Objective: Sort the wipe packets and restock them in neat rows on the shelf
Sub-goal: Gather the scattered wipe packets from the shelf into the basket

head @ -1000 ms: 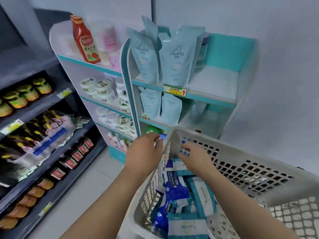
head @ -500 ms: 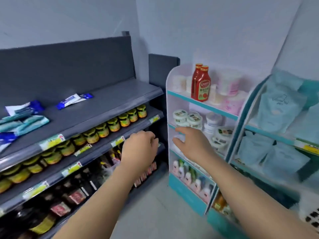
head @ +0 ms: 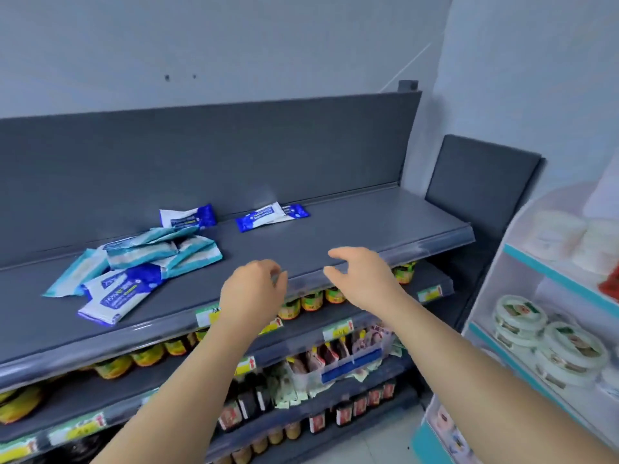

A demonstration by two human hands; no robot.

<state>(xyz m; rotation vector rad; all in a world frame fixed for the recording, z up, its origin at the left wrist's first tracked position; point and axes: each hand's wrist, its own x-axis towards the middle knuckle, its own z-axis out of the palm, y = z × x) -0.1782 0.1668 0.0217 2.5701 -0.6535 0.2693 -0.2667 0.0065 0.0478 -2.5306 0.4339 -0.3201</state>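
The top grey shelf [head: 351, 226] carries loose wipe packets. A heap of teal-and-white packets [head: 164, 252] lies at the left, with blue-and-white packets [head: 114, 296] below it near the front edge. One blue-and-white packet [head: 187, 217] lies behind the heap, and another [head: 271, 217] lies alone near the back at the middle. My left hand [head: 251, 293] hovers at the shelf's front edge with its fingers curled and nothing in it. My right hand [head: 365, 279] is beside it, fingers spread, holding nothing. Both hands are to the right of the heap.
Under the top shelf run rows of yellow-lidded jars [head: 311, 301], sachets in a clear bin [head: 335, 366] and dark bottles [head: 248, 403]. A white-and-teal display unit [head: 522, 262] with round tubs [head: 542, 333] stands at the right. Pale floor tiles [head: 375, 440] show below.
My view swung left from the white basket and teal unit to the grey shelf. Both hands left the basket and now reach toward the top shelf's front edge, holding nothing.
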